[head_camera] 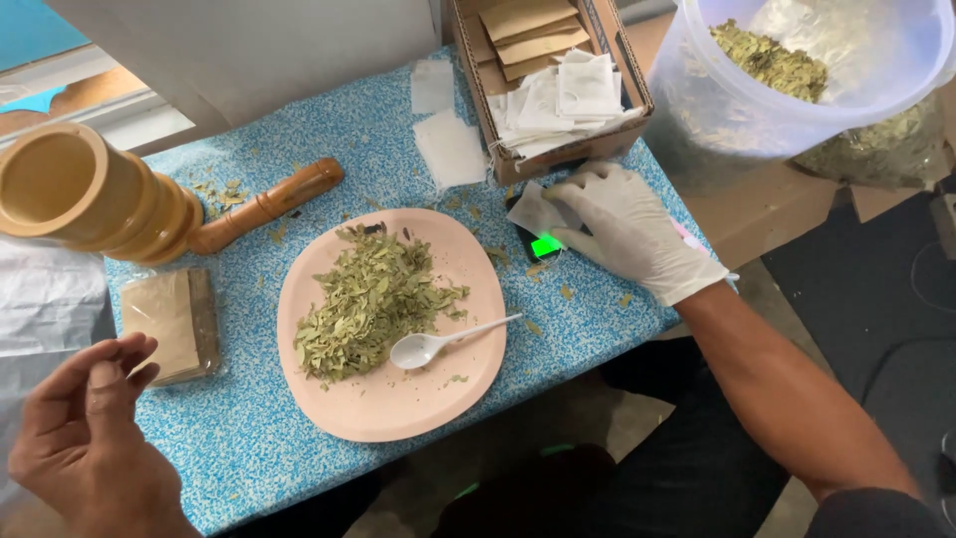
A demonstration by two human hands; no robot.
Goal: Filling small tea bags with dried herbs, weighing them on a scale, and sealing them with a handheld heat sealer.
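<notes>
- A small white paper sachet [535, 211] lies on a dark little scale with a green lit display [544, 245], just right of the pink plate [398, 399].
- The right hand [627, 231], in a white glove, reaches in from the right, forearm stretched out, fingers spread flat and pressing on the sachet.
- The left hand [85, 438] is bare, raised at the lower left, fingers curled loosely together, holding nothing.
- Dried green leaves [363, 299] and a white plastic spoon [438, 342] sit on the plate.
</notes>
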